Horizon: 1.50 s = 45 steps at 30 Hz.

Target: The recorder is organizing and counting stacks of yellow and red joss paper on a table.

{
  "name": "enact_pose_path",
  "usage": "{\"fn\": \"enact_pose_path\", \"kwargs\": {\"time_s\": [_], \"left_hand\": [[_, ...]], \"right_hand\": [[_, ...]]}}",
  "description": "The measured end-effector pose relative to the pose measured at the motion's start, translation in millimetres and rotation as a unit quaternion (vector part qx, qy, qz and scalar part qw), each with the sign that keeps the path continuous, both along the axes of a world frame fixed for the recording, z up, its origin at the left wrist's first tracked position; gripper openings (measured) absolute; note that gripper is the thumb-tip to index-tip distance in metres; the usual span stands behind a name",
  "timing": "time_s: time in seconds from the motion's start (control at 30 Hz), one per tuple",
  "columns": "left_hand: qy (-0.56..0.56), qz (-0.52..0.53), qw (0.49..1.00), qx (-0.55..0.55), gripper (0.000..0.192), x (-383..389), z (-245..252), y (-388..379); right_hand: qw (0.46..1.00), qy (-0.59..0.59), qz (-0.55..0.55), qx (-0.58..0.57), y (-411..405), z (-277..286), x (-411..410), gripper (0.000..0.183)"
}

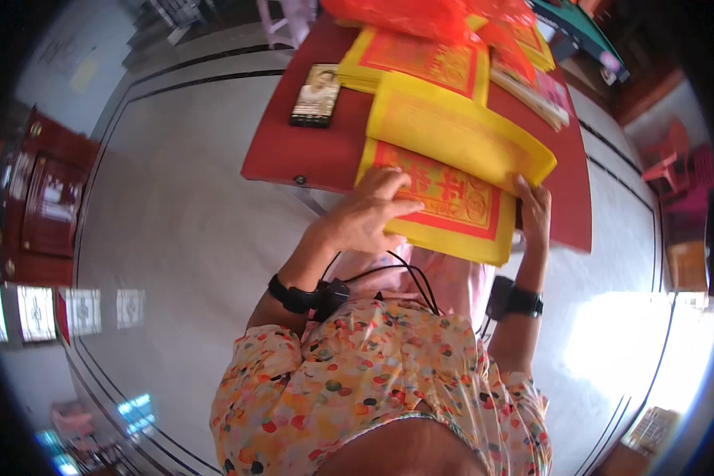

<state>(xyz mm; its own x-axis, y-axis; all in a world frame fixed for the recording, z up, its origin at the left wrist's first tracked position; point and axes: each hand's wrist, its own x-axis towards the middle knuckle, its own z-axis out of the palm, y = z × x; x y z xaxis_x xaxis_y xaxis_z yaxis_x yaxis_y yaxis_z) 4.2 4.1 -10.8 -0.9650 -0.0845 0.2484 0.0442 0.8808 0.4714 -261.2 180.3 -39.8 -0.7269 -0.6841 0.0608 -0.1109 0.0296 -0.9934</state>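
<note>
A yellow paper sheet with a red and gold printed panel (446, 196) lies at the near edge of the dark red table (297, 154). Its far part is covered by a plain yellow flap (452, 128), curled over at the right. My left hand (375, 211) rests on the printed sheet's left side, thumb and fingers spread apart. With its fingers at the right edge, my right hand (534, 208) grips the yellow paper near the flap's corner. Beyond, a stack of similar yellow and red printed papers (422, 56) lies partly under a red plastic bag (398, 18).
A phone (316, 95) with a lit screen lies at the table's left. Bundled papers (529, 98) lie at the back right. A pale pink stool (282, 21) stands behind the table, and a red plastic chair (669, 154) at far right. Black cables (413, 273) hang before my body.
</note>
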Motion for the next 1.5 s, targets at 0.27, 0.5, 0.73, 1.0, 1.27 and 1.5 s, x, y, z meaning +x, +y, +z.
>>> {"fn": "enact_pose_path", "kwargs": {"time_s": [0.27, 0.5, 0.73, 1.0, 1.27, 1.5], "left_hand": [[-0.030, 0.024, 0.999, 0.004, 0.049, 2.3, 6.8, 3.8], [-0.046, 0.041, 0.998, -0.024, 0.056, 3.4, 4.1, 13.6], [-0.032, 0.046, 0.998, -0.026, 0.056, 4.5, -2.5, 9.0], [-0.016, 0.050, 0.999, -0.008, 0.049, 3.1, -5.6, 8.8], [0.023, 0.059, 0.997, -0.053, 0.050, 1.7, -9.2, 10.9], [0.023, 0.079, 0.994, -0.073, 0.052, -2.6, -10.5, 16.8]], "right_hand": [[0.996, -0.078, 0.019, -0.048, 0.2, 2.5, 8.2, 0.026], [0.994, -0.066, 0.035, -0.075, -5.2, -14.3, 1.6, 0.029], [0.996, -0.026, 0.070, -0.046, -7.1, -12.7, -2.7, 0.037], [0.999, -0.003, 0.037, -0.040, -5.4, -16.2, -1.9, 0.033], [0.998, 0.006, 0.053, -0.046, -7.3, -30.6, -10.4, 0.035], [0.997, 0.000, 0.060, -0.057, -11.2, -32.6, -13.3, 0.036]]}}
